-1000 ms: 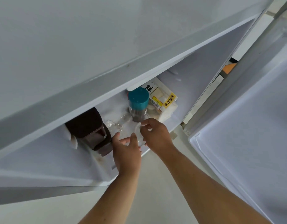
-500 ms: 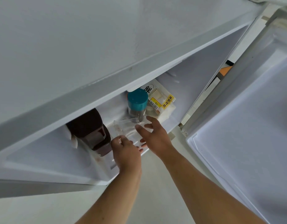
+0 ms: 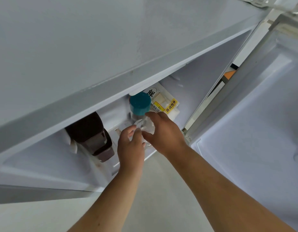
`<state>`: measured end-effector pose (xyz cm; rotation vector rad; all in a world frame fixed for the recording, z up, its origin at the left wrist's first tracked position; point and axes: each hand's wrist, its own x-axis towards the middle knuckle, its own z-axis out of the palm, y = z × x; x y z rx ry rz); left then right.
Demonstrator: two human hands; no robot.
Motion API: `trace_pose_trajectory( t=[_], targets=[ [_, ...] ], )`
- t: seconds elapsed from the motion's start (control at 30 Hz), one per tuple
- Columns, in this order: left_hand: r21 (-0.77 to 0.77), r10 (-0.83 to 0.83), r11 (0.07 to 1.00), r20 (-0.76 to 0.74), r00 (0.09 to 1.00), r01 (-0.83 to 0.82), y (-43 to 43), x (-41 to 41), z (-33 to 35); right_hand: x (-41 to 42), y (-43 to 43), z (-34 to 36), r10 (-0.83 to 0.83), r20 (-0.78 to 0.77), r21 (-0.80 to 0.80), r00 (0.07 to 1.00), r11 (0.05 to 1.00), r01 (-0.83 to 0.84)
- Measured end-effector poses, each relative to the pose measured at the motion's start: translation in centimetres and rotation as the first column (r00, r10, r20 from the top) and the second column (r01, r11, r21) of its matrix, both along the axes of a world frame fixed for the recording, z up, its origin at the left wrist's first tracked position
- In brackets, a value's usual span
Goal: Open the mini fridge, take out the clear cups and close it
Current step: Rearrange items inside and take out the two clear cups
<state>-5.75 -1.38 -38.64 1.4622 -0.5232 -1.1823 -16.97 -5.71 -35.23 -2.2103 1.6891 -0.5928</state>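
Right hand [image 3: 163,133] curled over a clear cup [image 3: 145,126], fingers around its far side; left hand [image 3: 130,144] closing on what looks like a second cup at the near edge — outline too faint to be sure. Both cups sit on the floor of the mini fridge [image 3: 36,158], just in front of a teal-capped jar [image 3: 139,103], with a bread packet [image 3: 163,102] behind and a dark jug [image 3: 91,134] to the left. Door [image 3: 253,123] swung wide. Judgement: cups light, thin-walled, slick — grip around the body, gently.
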Motion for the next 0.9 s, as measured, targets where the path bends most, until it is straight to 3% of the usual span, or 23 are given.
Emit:
trace_pose_trajectory(
  t=[0.23,0.47,0.73,0.9],
  targets=[
    [0.062,-0.105,0.993,0.026,0.994,0.103,-0.6,-0.5,-0.4,0.2,-1.2,-0.8,0.092,-0.142,0.035,0.986,0.995,-0.088],
    [0.088,-0.121,0.989,0.056,0.991,0.115,-0.6,-1.0,-0.9,-0.2,-1.7,-1.9,0.128,-0.156,0.108,0.979,0.988,-0.112],
    [0.129,-0.105,0.987,0.094,0.99,0.092,0.2,-0.3,-0.7,-1.1,-0.6,-2.2,0.113,-0.156,0.111,0.981,0.989,-0.096],
    [0.127,-0.006,0.992,0.097,0.995,-0.006,1.7,0.6,-0.2,-1.8,0.5,-1.4,0.104,-0.196,0.117,0.975,0.99,-0.082]
  ],
)
